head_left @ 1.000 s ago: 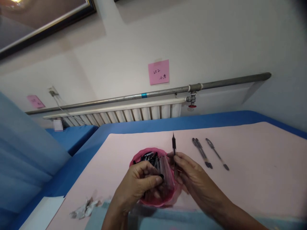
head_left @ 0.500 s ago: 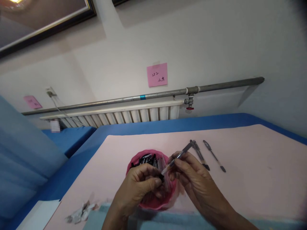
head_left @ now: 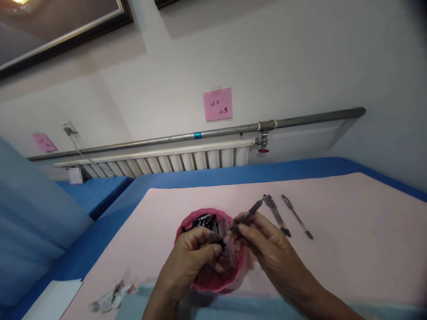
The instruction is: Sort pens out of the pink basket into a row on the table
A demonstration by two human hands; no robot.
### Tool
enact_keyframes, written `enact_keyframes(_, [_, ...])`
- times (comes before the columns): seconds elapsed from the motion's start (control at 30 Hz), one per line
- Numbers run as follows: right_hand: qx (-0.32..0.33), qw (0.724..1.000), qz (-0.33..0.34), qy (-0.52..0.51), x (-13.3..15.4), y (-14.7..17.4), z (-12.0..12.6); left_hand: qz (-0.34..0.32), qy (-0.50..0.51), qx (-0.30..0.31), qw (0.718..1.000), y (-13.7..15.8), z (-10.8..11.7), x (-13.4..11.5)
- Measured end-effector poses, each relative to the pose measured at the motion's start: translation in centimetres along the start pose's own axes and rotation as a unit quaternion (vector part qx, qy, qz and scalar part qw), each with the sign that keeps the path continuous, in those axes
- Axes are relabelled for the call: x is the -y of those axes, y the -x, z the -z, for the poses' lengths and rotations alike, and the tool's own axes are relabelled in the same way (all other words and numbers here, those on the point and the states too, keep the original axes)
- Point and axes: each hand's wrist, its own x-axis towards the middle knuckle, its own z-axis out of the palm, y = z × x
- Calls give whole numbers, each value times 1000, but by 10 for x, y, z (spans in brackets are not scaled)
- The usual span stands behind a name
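Observation:
My right hand [head_left: 263, 238] pinches a pen [head_left: 248, 217] between thumb and fingers. The pen slants, its dark grip and point toward the upper right and its clear rear end toward my left hand [head_left: 200, 253]. Closed fingers of that left hand hold a small black pen end cap [head_left: 223, 244] against the rear end; whether it is seated is hidden by the fingertips. Beneath both hands stands a pink basket [head_left: 213, 286] with black pen parts [head_left: 205, 221] and clear pen barrels [head_left: 230, 255] in it. Several assembled pens [head_left: 276, 213] lie to the right, one pen [head_left: 296, 216] apart from the others.
Pink paper [head_left: 343, 262] covers the blue table [head_left: 213, 175]. Crumpled clear plastic [head_left: 111, 297] and a white sheet [head_left: 51, 300] lie front left. A light-blue cloth [head_left: 200, 306] runs along the near edge. Behind are a radiator [head_left: 173, 162] and a pipe [head_left: 150, 143] on the wall.
The pen in my right hand has shifted slightly down and left, its point now lower, and more of its barrel is covered by fingers. My left hand has barely moved.

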Motion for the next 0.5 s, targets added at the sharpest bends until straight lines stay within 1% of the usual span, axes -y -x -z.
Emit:
enact_keyframes(0.17, [-69, 997, -29, 0, -3, -2, -2, 5, -6, -6, 1000, 0, -2, 1])
enact_keyframes(0.23, [-73, 997, -37, -18, -3, -2, -3, 8, -6, -4, 1000, -1, -2, 2])
enact_keyframes(0.37, [-50, 996, -51, -58, -3, -3, -3, 7, 1, -16, 1000, -3, -3, 3])
enact_keyframes(0.5, [-83, 995, -43, -27, -5, -4, -2, -5, 6, -26, 1000, -3, -6, 2])
